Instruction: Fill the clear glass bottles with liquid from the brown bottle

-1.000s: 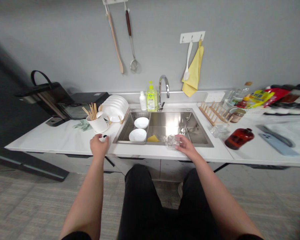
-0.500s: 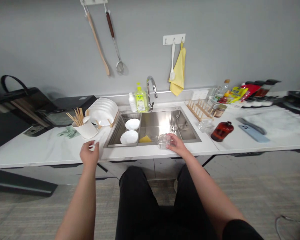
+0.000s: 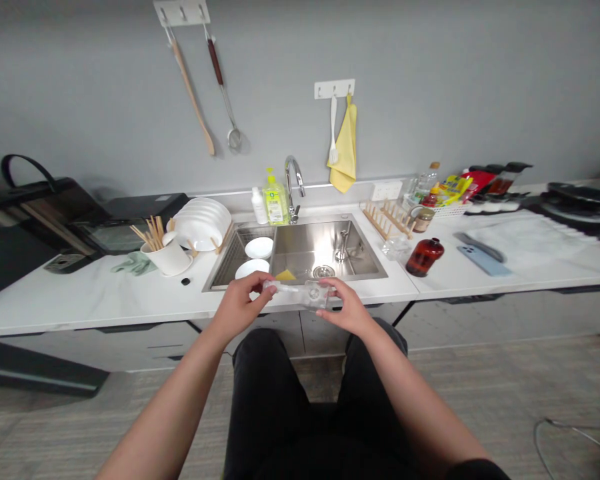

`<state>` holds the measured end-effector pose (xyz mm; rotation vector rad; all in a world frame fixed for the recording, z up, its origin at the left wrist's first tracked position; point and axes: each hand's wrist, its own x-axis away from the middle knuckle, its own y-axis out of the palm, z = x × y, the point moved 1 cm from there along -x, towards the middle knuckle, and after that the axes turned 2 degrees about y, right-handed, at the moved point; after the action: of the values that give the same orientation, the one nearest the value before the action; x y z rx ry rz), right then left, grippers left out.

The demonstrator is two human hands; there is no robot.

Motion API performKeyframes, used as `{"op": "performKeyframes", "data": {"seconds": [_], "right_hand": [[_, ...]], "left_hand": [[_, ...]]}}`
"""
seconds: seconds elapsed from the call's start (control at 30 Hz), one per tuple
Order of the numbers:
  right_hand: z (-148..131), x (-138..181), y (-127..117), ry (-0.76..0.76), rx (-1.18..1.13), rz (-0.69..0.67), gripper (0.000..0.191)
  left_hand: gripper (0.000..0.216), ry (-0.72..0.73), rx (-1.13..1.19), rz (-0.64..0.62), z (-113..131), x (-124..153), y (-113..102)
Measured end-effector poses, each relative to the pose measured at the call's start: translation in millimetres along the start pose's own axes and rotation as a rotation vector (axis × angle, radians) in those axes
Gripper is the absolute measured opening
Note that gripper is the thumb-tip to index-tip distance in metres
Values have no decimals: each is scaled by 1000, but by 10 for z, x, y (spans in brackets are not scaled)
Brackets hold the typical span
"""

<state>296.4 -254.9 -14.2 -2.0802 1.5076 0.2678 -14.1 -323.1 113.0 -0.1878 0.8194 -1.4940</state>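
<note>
My left hand (image 3: 244,301) is closed around a slim, whitish stick-like tool (image 3: 283,288); its exact kind is too blurred to make out. The tool's far end points right and meets a small clear see-through container (image 3: 314,295); I cannot tell whether it is inside or only touching. My right hand (image 3: 346,307) grips that container from the right side, fingers on top and thumb below. Both hands are over the front edge of the steel sink (image 3: 380,273). Two white bowls (image 3: 259,248) sit in the sink's left rack, beside a yellow sponge (image 3: 285,275).
Left of the sink are a utensil pot (image 3: 167,259), stacked white plates (image 3: 200,220) and a green cloth (image 3: 133,263). Behind it rise the faucet (image 3: 291,183) and a soap bottle (image 3: 276,200). A brown bottle (image 3: 424,257), a phone (image 3: 484,261) and a wooden rack (image 3: 387,219) lie to the right.
My left hand has moved right from beside the utensil pot, bringing the whitish tool to the clear container. My right hand has drawn the container slightly toward me and tilted it.
</note>
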Motion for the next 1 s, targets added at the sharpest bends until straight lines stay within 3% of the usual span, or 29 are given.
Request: {"op": "performKeyframes", "data": {"seconds": [0.17, 0.43, 0.57, 0.67, 0.73, 0.8, 0.93, 1.0], "right_hand": [[-135, 73, 68, -29, -7, -8, 73], [-506, 94, 236, -48, 58, -2, 75], [-686, 119, 198, -63, 78, 6, 75], [-775, 145, 144, -74, 60, -5, 74], [-827, 163, 121, -86, 66, -8, 73], [-870, 177, 111, -89, 55, -22, 74], [-909, 188, 106, -86, 4, -47, 74], [-909, 190, 100, -87, -14, -48, 73]], "left_hand": [[32, 55, -139, -109, 214, -56, -2], [21, 104, -459, -329, 535, -94, 219], [23, 286, -359, -381, 603, -66, 204], [54, 487, -236, -416, 640, -35, 159], [60, 493, -237, -339, 653, -32, 142], [47, 438, -289, -274, 655, -38, 138], [21, 460, -308, -418, 676, -24, 123], [41, 522, -260, -458, 701, -1, 101]]}}
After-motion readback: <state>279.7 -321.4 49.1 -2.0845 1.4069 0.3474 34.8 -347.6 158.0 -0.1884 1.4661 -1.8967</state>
